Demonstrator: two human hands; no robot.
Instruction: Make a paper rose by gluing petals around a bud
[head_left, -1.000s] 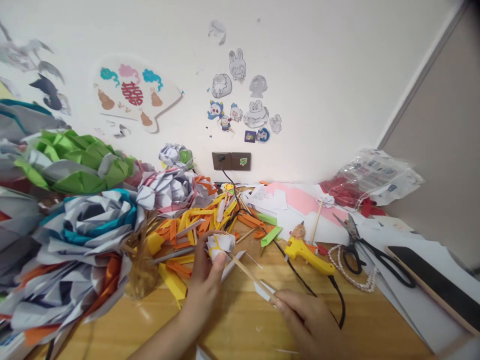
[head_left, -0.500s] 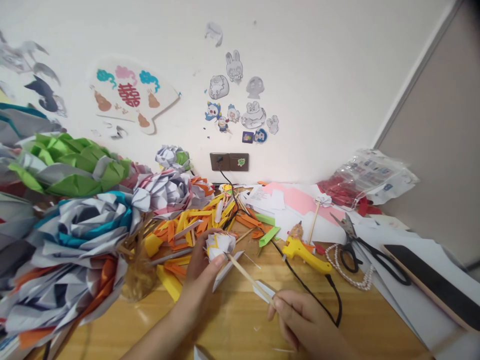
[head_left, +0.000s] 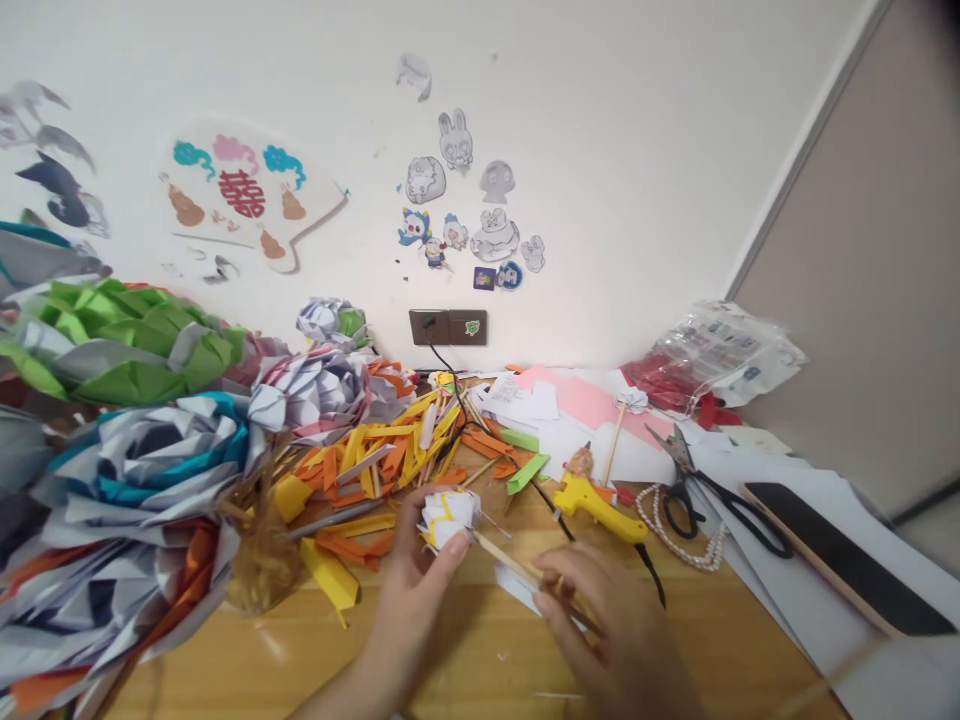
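My left hand (head_left: 416, 600) is closed round a small white paper flower (head_left: 452, 515) with yellow edging, thumb at its base. From that base a thin wooden stick (head_left: 504, 556) slants down to the right. My right hand (head_left: 611, 625) grips this stick between thumb and fingers, partly hiding its lower end. A folded white paper piece (head_left: 517, 590) shows just under the stick, beside the right fingertips; whether the hand holds it too is unclear.
Large paper flowers (head_left: 150, 450) crowd the left side. Folded yellow and orange strips (head_left: 375, 450) lie behind my hands. To the right are a yellow glue gun (head_left: 600, 508) with its cord, a bead string (head_left: 697, 555), black scissors (head_left: 735, 510) and a phone (head_left: 847, 560).
The view has shifted slightly right. My right hand's fingers have changed their hold on the stick and spread a little more. The flower remains in my left hand.
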